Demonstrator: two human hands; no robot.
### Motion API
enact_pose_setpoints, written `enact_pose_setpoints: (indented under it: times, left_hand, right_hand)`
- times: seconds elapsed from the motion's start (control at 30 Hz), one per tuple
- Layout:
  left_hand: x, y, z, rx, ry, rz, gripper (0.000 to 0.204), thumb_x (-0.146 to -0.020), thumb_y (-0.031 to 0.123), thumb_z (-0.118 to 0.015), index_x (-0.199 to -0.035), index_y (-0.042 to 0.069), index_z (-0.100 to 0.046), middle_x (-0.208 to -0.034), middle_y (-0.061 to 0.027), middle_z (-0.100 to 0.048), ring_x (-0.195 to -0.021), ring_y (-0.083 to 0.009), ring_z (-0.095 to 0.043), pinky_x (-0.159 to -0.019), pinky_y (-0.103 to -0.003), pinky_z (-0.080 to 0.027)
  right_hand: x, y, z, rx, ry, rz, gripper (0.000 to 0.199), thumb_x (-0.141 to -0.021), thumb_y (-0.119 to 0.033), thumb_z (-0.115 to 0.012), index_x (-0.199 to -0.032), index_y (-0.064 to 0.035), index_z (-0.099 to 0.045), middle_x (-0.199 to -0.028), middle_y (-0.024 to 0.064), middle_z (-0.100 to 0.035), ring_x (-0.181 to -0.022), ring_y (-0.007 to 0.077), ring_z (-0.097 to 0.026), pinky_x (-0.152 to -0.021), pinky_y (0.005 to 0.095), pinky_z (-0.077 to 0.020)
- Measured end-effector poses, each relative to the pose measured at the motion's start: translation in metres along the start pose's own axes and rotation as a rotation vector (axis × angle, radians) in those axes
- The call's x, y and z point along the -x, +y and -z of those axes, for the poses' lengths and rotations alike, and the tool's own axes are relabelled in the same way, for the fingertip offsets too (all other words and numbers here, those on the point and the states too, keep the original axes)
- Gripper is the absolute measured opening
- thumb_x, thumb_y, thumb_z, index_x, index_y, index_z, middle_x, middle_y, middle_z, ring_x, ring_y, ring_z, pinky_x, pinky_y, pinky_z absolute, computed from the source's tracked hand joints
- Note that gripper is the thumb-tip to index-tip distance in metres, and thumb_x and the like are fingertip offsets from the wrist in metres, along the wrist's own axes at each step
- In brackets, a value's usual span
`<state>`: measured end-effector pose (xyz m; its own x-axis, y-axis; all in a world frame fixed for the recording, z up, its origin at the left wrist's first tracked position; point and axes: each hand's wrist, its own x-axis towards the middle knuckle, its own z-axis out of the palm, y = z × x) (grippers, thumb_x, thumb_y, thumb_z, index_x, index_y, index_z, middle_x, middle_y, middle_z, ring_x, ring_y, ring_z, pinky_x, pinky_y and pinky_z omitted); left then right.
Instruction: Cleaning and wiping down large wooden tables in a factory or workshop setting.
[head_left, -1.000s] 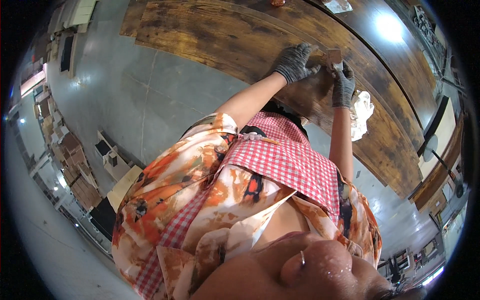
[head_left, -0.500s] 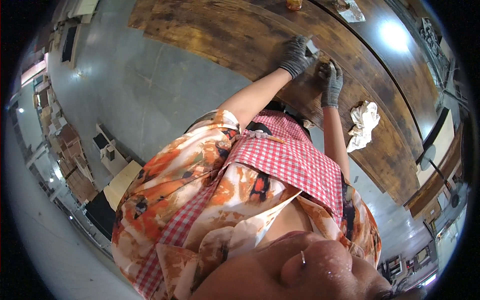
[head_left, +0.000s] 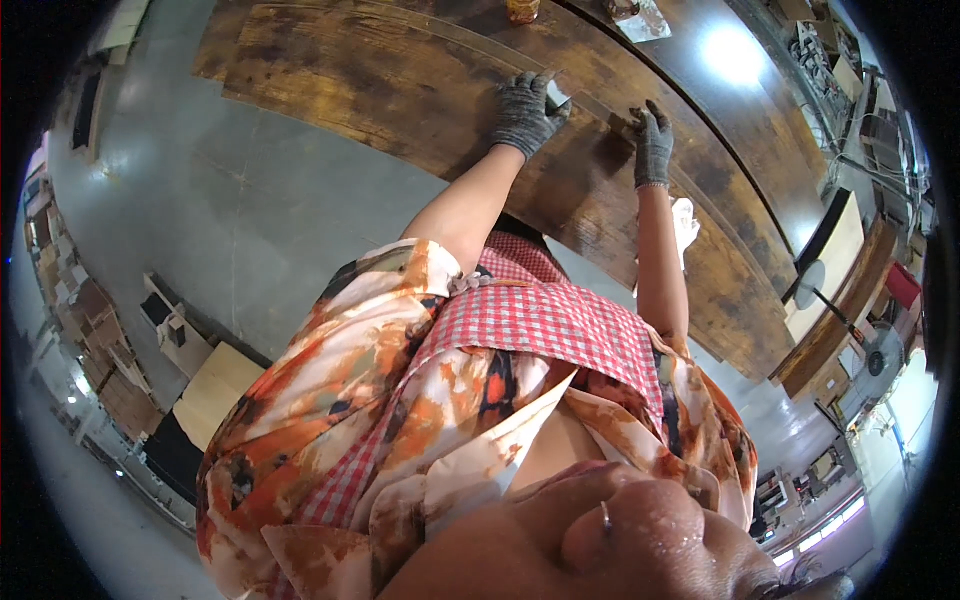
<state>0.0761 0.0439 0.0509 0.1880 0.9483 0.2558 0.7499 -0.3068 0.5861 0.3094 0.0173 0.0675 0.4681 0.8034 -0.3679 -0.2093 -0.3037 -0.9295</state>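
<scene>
My left hand [head_left: 530,114], in a dark grey knit glove, is closed round a small pale, flat-sided piece [head_left: 558,95] whose kind I cannot make out. It rests on a brown wood-grain board [head_left: 350,75] with dark mottling. Farther right, my right hand [head_left: 653,146], gloved alike, has its fingers bent together by a long seam or edge in the brown boards. Whatever is between those fingertips is too small to name. A crumpled white cloth [head_left: 686,222] lies on the wood, partly hidden behind my right forearm.
An amber jar [head_left: 522,11] stands at the far side of the boards. Beyond a dark gap, a glossy brown panel [head_left: 735,95] carries a pale, stained sheet [head_left: 643,22]. A pedestal fan [head_left: 880,358] is at the right, and grey floor [head_left: 260,180] lies left.
My hands have moved apart along the boards, the left one leftward relative to the right. My right forearm now covers part of the cloth. The whole view has shifted somewhat.
</scene>
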Motion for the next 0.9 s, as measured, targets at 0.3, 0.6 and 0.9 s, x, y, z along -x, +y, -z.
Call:
enact_pose_setpoints:
  times: [0.3, 0.6, 0.9]
  left_hand:
    - [0.005, -0.001, 0.031, 0.013, 0.121, 0.041, 0.063, -0.072, 0.042, -0.075, -0.125, 0.012, -0.056, -0.103, -0.0148, -0.06, -0.098, -0.0363, -0.057, -0.086, -0.05, -0.046]
    - [0.01, 0.018, 0.073, 0.0, -0.036, 0.135, 0.065, -0.076, 0.043, -0.074, -0.129, 0.011, -0.053, -0.112, -0.0184, -0.055, -0.108, -0.0368, -0.052, -0.096, -0.05, -0.042]
    - [0.004, 0.031, 0.083, -0.007, 0.021, 0.105, 0.065, -0.074, 0.042, -0.073, -0.129, 0.012, -0.053, -0.108, -0.0146, -0.058, -0.102, -0.0348, -0.055, -0.093, -0.049, -0.042]
  right_hand:
    - [-0.174, -0.071, -0.062, 0.503, -0.099, 0.373, 0.058, -0.083, -0.027, -0.074, -0.131, -0.001, -0.053, -0.106, 0.0197, -0.071, -0.095, 0.0274, -0.068, -0.084, 0.0378, -0.0517]
    - [-0.263, -0.097, -0.155, 1.266, -0.263, 0.47, 0.069, -0.08, -0.043, -0.074, -0.133, -0.0031, -0.055, -0.125, 0.0232, -0.063, -0.118, 0.0337, -0.06, -0.097, 0.0423, -0.0473]
    - [-0.296, -0.09, -0.155, 1.475, -0.245, 0.296, 0.046, -0.083, -0.045, -0.067, -0.104, -0.0037, -0.072, -0.106, 0.022, -0.07, -0.101, 0.0357, -0.068, -0.086, 0.0459, -0.0508]
